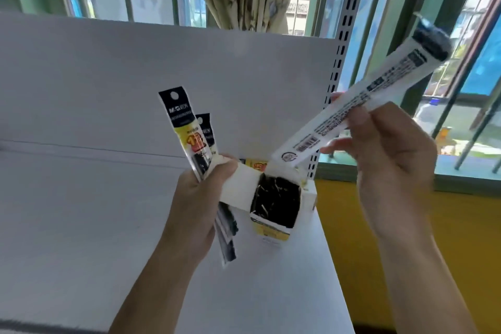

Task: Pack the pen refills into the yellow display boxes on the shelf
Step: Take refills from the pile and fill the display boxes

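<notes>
Black-and-yellow plastic refill packets [187,130] are gripped in the left hand [199,198] at centre left, beside the open yellow cardboard display box [271,230] on the white shelf board [81,211]. A long white refill packet [352,106], pinched by the right hand [390,160], is aimed at the box mouth; a steeper tilt is judged needed for insertion. Barred windows [471,68] are seen behind.

Left grip [199,195] curled tight; right grip [393,154] raised, fingertips pinching.

Display box [271,229] on shelf [108,211]; refill packs [187,133] left of it, single pack [352,106] above-right.
</notes>
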A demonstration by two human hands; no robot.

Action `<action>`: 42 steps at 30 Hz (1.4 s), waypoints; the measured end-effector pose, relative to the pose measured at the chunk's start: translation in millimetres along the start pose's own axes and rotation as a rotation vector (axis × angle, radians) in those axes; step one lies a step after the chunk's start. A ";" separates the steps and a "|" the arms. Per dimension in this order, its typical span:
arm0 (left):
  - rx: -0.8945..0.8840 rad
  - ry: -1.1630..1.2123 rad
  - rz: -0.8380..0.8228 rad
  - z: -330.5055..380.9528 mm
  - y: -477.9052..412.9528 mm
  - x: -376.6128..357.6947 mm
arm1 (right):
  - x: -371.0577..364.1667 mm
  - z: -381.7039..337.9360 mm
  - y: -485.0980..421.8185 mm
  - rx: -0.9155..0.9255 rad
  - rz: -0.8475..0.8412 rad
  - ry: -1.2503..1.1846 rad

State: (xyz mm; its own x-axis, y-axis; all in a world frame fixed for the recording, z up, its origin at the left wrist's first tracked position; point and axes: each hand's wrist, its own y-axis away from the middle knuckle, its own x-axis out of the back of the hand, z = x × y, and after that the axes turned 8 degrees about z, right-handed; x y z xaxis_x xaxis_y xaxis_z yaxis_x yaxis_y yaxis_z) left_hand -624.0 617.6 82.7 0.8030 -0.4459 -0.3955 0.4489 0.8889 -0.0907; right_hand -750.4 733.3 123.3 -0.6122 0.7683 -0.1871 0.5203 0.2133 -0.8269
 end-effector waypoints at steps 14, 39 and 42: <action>-0.086 -0.046 0.064 -5.9 6.9 -6.1 | 5.9 20.1 24.0 0.352 -0.300 0.469; -0.420 -0.528 -0.074 -1.9 13.5 -11.9 | -29.4 -6.8 3.5 -0.160 -0.562 0.779; -0.491 -0.618 -0.175 4.2 18.3 -12.2 | -35.0 -9.7 -0.6 -0.266 -0.625 0.609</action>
State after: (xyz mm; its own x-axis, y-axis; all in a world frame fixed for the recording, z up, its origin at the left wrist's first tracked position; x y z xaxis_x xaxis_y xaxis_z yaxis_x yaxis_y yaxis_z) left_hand -623.9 638.8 89.6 0.8729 -0.4327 0.2255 0.4804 0.6812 -0.5524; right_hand -723.5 712.1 135.5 -0.4480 0.6356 0.6287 0.3660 0.7720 -0.5196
